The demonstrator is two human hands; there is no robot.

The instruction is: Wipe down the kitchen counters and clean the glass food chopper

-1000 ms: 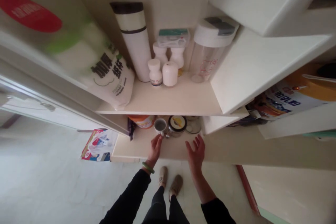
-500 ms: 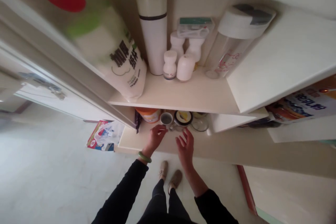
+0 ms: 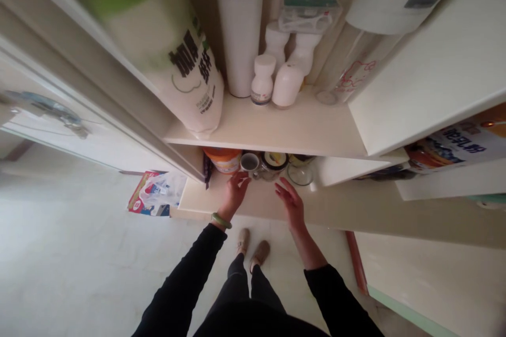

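Observation:
On the lower shelf, a small cup (image 3: 250,162) with a pale rim and dark inside stands upright. My left hand (image 3: 236,192), with a green bangle at the wrist, is at the cup's front edge, its fingers drawn together in a pinch. Whether anything is between the fingertips is hidden. To the right of the cup is a jar (image 3: 275,159) with a black-rimmed, yellow-marked lid. A clear glass container (image 3: 300,174) stands beside that jar. My right hand (image 3: 291,202) is in front of these two, holding nothing, fingers stretched and apart.
An orange tub (image 3: 224,159) sits left of the cup. Above are a wrapped paper-cup pack (image 3: 190,89), a white flask (image 3: 242,37), several white bottles (image 3: 286,84) and a clear bottle (image 3: 356,58). A printed bag (image 3: 158,193) lies at lower left. The upper shelf edge (image 3: 269,142) overhangs.
My right hand has moved right, away from the lidded jar, and its fingers have straightened. My left hand stays by the cup. The camera view has shifted slightly.

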